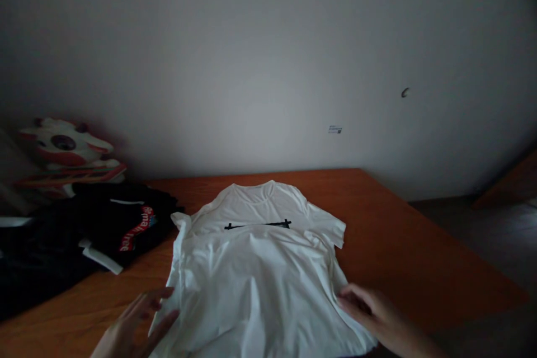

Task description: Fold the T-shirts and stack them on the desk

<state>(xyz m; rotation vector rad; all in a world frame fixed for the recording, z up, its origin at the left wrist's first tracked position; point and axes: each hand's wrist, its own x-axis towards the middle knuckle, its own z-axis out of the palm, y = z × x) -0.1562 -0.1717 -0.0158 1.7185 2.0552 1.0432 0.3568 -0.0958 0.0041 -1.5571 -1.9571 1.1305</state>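
Beneath a plain grey wall (251,67), a reddish-brown wooden counter (398,251) carries a white short-sleeved cotton-looking T-shirt (255,279), laid out with its collar near the far edge, and a heap of black clothing (138,207) (red lettered patch uppermost) toward the left edge. The left hand (140,321) is loosely open, fingers parted at the shirt's left side, gripping nothing; the right hand (364,305) curls at its right side, though whether it pinches the fabric I cannot tell.
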